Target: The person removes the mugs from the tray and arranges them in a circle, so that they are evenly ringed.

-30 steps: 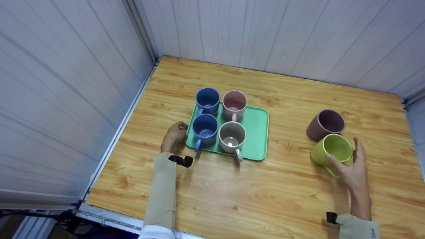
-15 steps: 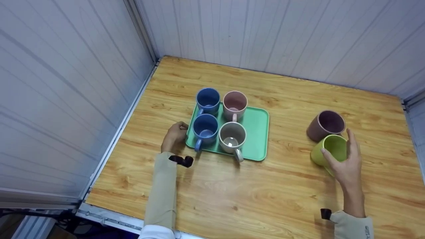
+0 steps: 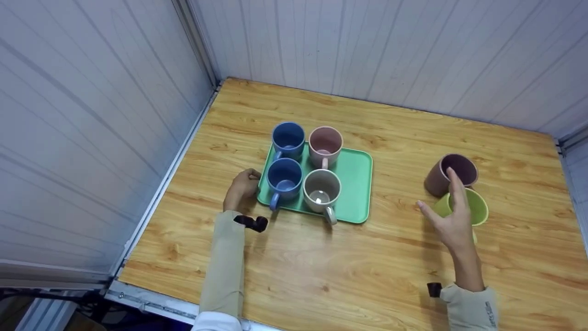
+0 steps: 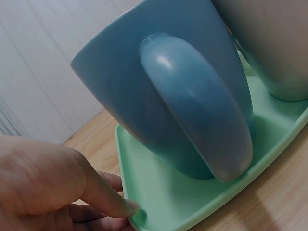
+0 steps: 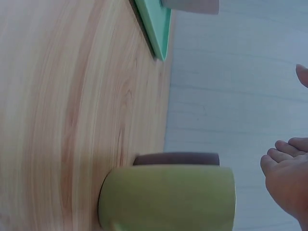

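Observation:
My left hand (image 3: 242,186) pinches the left rim of a green tray (image 3: 356,179); in the left wrist view the thumb lies over the rim, with fingers outside it. Two blue mugs (image 3: 285,177), a pink mug (image 3: 325,138) and a greyish-beige mug (image 3: 321,188) stand upright on the tray. Over a yellow-green mug (image 3: 478,208) at the right hovers my right hand (image 3: 455,227), thumb and fingers spread, holding nothing. From the right wrist view, that hand (image 5: 291,175) is apart from the mug. Just behind the yellow-green mug stands a mauve mug (image 3: 436,179).
Bare wood surface (image 3: 390,257) lies between the tray and the two mugs at right. Pale panel walls (image 3: 367,46) close off the back and left sides of the table. The tray's right strip holds no mug.
My right hand has come off the yellow-green mug and moved left and slightly forward above it. The left hand, the tray and the mugs stay where they were.

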Available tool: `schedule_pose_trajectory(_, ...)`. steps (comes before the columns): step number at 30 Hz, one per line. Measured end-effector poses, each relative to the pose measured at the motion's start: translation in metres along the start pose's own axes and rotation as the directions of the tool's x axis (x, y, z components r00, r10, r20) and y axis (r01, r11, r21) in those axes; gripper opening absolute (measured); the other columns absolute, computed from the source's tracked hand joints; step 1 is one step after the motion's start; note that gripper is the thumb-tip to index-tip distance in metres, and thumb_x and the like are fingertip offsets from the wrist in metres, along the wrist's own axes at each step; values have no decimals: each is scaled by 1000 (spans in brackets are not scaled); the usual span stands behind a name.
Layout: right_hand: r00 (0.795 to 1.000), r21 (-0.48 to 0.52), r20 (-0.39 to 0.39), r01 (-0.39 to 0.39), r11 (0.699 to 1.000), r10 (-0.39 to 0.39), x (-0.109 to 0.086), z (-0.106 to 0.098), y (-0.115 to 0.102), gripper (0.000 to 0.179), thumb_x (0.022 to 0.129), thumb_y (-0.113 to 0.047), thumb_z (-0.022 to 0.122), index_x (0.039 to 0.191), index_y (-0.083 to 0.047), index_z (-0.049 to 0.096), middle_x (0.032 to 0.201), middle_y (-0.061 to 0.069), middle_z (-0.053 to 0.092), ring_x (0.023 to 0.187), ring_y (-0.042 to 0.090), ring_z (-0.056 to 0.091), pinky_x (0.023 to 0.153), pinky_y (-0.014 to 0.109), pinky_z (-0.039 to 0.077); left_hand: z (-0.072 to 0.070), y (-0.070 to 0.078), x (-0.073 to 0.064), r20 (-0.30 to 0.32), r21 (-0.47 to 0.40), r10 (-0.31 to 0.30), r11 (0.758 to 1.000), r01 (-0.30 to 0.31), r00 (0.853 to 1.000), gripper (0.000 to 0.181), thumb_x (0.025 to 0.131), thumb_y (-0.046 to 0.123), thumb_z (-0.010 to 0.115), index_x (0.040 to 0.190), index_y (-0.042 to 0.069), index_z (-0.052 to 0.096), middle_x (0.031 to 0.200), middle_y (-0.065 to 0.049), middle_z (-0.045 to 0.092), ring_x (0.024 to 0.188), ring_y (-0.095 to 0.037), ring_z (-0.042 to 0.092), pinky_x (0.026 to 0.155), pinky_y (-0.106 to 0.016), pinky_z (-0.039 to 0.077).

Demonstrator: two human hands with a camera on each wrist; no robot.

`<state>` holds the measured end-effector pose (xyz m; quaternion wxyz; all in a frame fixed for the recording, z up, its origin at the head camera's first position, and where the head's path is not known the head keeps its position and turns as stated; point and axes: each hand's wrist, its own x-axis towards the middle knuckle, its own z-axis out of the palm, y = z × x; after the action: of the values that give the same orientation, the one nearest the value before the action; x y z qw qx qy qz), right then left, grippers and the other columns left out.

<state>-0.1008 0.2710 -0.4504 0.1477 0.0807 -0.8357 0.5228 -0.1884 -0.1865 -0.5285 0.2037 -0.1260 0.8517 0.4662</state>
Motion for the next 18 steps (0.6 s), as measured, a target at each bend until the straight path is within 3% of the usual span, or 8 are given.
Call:
schedule_pose_trajectory(6, 998, 10, 32, 54, 999, -54, 4, 16, -6, 89, 76, 11, 71, 150, 1, 21, 154, 26, 20, 143, 39, 17, 115, 19, 18, 0, 1, -2, -6, -8, 14, 1000, -14, 1000, 32, 92, 13, 50, 120, 1, 56, 128, -19, 57, 119, -32, 52, 101, -42, 41)
schedule_pose_trajectory(12, 999, 27, 41, 34, 999, -35, 5, 32, -13, 89, 76, 8, 73, 149, 1, 23, 154, 23, 25, 142, 36, 22, 117, 28, 22, 0, 1, -2, 10, -43, 0, 999, 1, 1000, 31, 93, 15, 52, 121, 1, 55, 129, -19, 55, 120, -32, 51, 102, -43, 41)
schedule_pose_trajectory(18, 997, 89, 75, -17, 996, 10, 2, 51, -17, 88, 78, 4, 73, 150, -1, 22, 155, 17, 24, 144, 33, 19, 118, 36, 19, -1, 0, -2, 11, -12, -1, 1000, 1, 1000, 33, 95, 19, 52, 123, 2, 55, 131, -20, 54, 122, -33, 50, 102, -44, 40)
